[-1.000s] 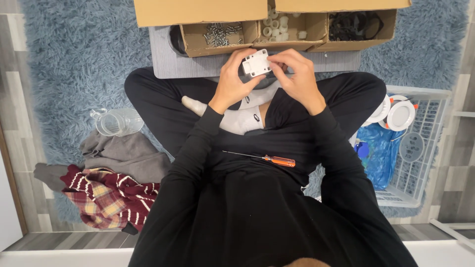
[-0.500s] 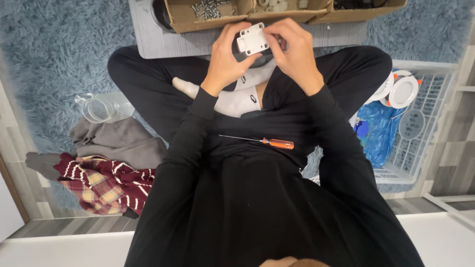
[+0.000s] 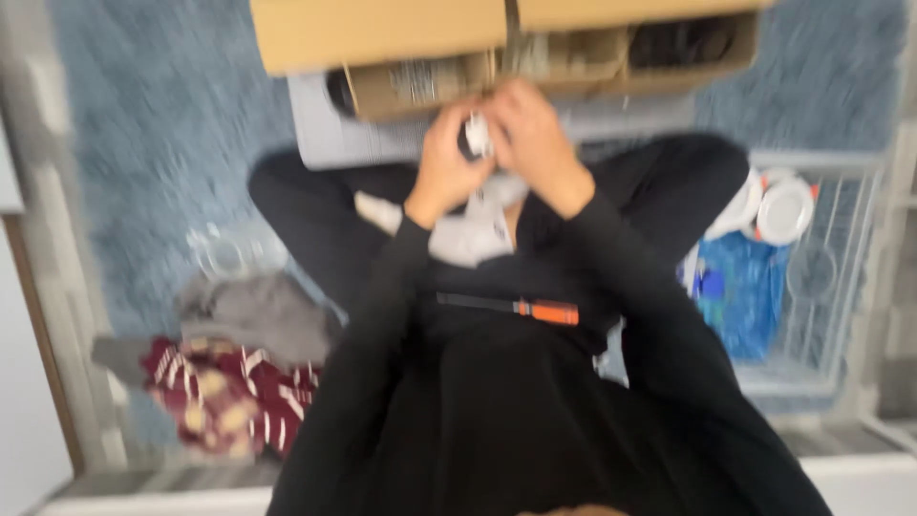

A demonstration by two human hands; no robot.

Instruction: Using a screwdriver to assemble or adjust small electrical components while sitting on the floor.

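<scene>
Part held in both hands; screwdriver idle.
Left hand (image 3: pixel 447 164) and right hand (image 3: pixel 531 143) close around small white part (image 3: pixel 477 134) at 12 o'clock, below box (image 3: pixel 382 38). Screwdriver (image 3: pixel 511 308) lies on lap, untouched; blur hides fastening progress.

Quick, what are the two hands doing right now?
Left hand: closed on the small white part.
Right hand: closed on the same small white part; the blur hides the exact grip.
</scene>
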